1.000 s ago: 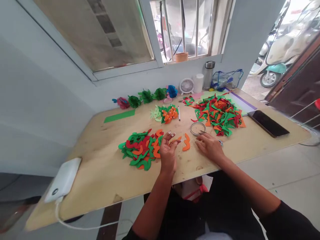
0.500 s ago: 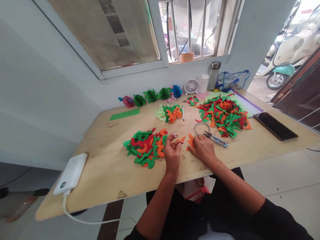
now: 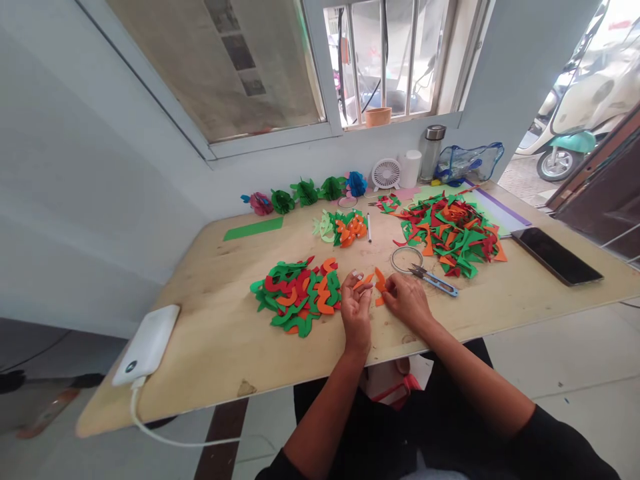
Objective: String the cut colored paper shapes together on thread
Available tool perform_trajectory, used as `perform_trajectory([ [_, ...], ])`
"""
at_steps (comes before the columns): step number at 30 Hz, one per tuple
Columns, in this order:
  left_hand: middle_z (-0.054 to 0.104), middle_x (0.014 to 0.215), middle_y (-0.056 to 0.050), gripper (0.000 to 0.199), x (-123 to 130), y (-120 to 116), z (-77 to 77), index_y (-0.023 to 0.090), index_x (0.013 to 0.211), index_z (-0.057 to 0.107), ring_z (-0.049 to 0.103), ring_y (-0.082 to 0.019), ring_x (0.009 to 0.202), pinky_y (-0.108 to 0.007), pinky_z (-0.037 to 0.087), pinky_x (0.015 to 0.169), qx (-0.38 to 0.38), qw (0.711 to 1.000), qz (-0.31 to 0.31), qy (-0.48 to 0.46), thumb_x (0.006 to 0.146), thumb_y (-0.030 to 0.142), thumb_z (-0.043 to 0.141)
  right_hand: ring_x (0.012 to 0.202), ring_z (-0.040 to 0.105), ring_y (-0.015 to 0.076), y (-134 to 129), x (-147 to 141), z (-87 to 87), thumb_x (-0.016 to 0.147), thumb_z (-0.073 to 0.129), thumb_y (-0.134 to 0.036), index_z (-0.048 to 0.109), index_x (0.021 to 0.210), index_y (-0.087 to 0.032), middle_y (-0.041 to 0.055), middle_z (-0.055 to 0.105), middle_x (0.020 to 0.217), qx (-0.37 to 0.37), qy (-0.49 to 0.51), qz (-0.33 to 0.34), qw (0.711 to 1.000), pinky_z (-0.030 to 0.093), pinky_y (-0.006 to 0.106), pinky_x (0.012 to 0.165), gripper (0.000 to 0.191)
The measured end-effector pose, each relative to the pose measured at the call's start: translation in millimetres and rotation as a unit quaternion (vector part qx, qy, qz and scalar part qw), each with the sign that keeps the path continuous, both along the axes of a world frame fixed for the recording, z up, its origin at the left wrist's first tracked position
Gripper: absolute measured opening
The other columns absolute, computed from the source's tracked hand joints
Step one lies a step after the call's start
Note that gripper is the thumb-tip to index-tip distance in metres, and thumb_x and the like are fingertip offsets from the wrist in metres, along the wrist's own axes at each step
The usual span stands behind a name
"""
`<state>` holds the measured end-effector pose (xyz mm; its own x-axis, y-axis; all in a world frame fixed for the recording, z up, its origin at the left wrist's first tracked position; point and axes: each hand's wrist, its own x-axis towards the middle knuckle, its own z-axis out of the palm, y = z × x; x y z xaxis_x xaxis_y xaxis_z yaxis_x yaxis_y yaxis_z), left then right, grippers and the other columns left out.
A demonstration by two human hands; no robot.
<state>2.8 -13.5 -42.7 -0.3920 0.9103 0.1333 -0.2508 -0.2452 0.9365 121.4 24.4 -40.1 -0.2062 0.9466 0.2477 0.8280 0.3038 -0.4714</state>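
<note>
My left hand (image 3: 357,312) is turned palm up just above the table, its fingers curled in. A narrow orange piece (image 3: 364,282) shows at its fingertips; whether the fingers grip it is hidden. Close by, my right hand (image 3: 409,299) rests on the tabletop, thumb and fingers closed on an orange cut-out (image 3: 381,280) with a pointed end. Left of my hands lies a heap of curved green, red and orange cut-outs (image 3: 297,293). Blue-handled thread snips (image 3: 436,281) and a roll of tape (image 3: 407,259) lie just beyond my right hand.
A pile of scraps (image 3: 453,230) covers the right side, with a phone (image 3: 556,255) beside it. Farther back are a white pen (image 3: 369,228), green paper animals (image 3: 305,191), a small fan (image 3: 387,175) and a glass bottle (image 3: 432,155). A corded power bank (image 3: 147,345) sits left.
My left hand has moved slightly right, closer to my right hand, and its fingers have shifted. My right hand stays on the orange cut-out. The whole view has shifted a little.
</note>
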Motion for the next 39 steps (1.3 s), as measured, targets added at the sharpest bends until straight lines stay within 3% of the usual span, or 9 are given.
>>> perform_trajectory([
  [7,0.057,0.114,-0.008,0.034,0,1,3.1,0.023,0.111,0.055,0.061,-0.018,0.098,-0.036,0.047,0.092,0.01,1.0,0.003,-0.018,0.078,0.025,0.061,0.065,0.055,0.0154,-1,-1,1.3,0.073,0.056,-0.018,0.055,0.076,-0.02,0.0002,0.062,0.068,-0.041,0.107,0.004,0.993,0.036,0.027,0.064,0.004],
  [15,0.051,0.124,-0.008,0.042,-1,1,25.9,0.026,0.117,0.049,0.06,-0.019,0.104,-0.039,0.045,0.094,0.03,0.995,-0.02,-0.088,0.077,0.027,0.061,0.063,0.057,0.0146,-15,15,22.4,0.075,0.059,-0.03,0.056,0.087,-0.019,0.0,0.061,0.068,-0.103,0.322,0.045,0.94,0.043,0.027,0.06,0.016],
  [19,0.051,0.129,-0.011,0.046,0,-2,38.0,0.025,0.118,0.049,0.055,-0.024,0.116,-0.038,0.045,0.094,-0.007,0.989,-0.08,-0.123,0.076,0.035,0.064,0.069,0.057,0.0154,-33,18,37.9,0.077,0.059,-0.03,0.057,0.089,-0.02,0.0014,0.062,0.072,-0.1,0.33,0.074,0.936,0.045,0.029,0.065,0.016],
  [24,0.05,0.131,-0.011,0.049,2,-10,52.8,0.027,0.119,0.048,0.059,-0.026,0.111,-0.04,0.046,0.092,-0.01,0.984,-0.121,-0.131,0.074,0.029,0.066,0.073,0.057,0.0157,-49,13,46.9,0.079,0.058,-0.03,0.057,0.087,-0.02,0.0019,0.061,0.076,-0.116,0.326,0.113,0.931,0.047,0.03,0.07,0.012],
  [29,0.054,0.126,-0.008,0.056,2,-17,61.2,0.031,0.125,0.041,0.065,-0.021,0.099,-0.039,0.047,0.091,-0.017,0.987,-0.107,-0.115,0.075,0.016,0.061,0.072,0.058,0.0162,-55,9,47.5,0.08,0.058,-0.034,0.057,0.086,-0.02,0.0021,0.062,0.074,-0.125,0.326,0.108,0.931,0.047,0.03,0.069,0.016],
  [35,0.054,0.127,-0.01,0.051,1,-21,64.5,0.029,0.125,0.042,0.066,-0.021,0.098,-0.036,0.048,0.087,-0.014,0.994,-0.086,-0.064,0.078,0.021,0.06,0.07,0.056,0.0158,-53,19,50.8,0.082,0.055,-0.034,0.06,0.088,-0.02,0.0032,0.064,0.076,-0.088,0.351,0.059,0.93,0.046,0.031,0.068,0.016],
  [39,0.053,0.128,-0.009,0.046,2,-23,66.8,0.029,0.121,0.045,0.066,-0.021,0.096,-0.036,0.049,0.086,-0.019,0.993,-0.099,-0.067,0.078,0.022,0.061,0.077,0.059,0.0176,-46,25,57.1,0.083,0.055,-0.038,0.062,0.094,-0.019,0.0062,0.066,0.088,-0.095,0.411,0.034,0.906,0.048,0.032,0.07,0.023],
])
